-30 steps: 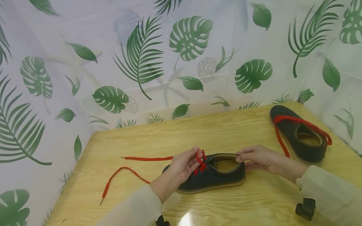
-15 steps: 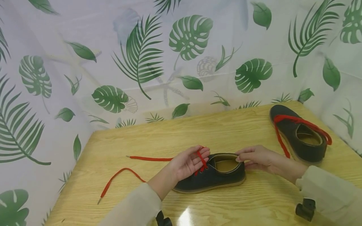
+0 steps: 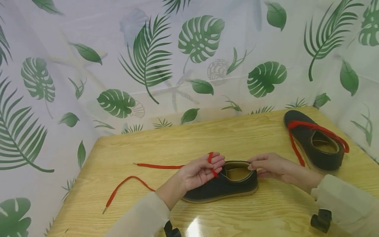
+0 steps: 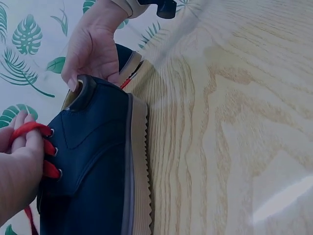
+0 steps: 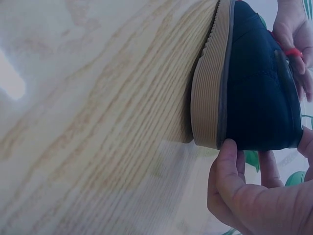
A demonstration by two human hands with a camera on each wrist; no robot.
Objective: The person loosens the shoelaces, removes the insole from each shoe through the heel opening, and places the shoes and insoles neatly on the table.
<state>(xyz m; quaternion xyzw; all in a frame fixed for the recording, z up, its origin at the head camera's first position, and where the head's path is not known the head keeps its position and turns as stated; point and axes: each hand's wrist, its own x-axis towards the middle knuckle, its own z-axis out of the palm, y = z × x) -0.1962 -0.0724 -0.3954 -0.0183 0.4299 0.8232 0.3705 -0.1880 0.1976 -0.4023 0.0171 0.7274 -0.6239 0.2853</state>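
Observation:
A dark navy shoe (image 3: 220, 191) with a tan ribbed sole stands on the table, toe to the left. My left hand (image 3: 198, 172) is palm up over its front, holding a stretch of red shoelace (image 3: 210, 158) that crosses its fingers. In the left wrist view this shoelace (image 4: 32, 128) rises from the top eyelet, with lower red rows running between the eyelets. My right hand (image 3: 275, 168) grips the heel, thumb at the collar and fingers behind, as the right wrist view shows the hand (image 5: 259, 191) too. Most of the toe is hidden behind my left hand.
A second navy shoe (image 3: 327, 161) lies at the back right, a red shoelace (image 3: 331, 130) draped over it. Both free lace ends, one straight (image 3: 160, 166) and one curved (image 3: 118, 187), lie on the wooden table (image 3: 142, 148). Behind hangs a leaf-print cloth (image 3: 165, 59).
My left hand has moved slightly right along the shoe, its fingers spreading straighter and lifting the lace away from the eyelets. The straight lace end slid a little right. My right hand stays at the heel.

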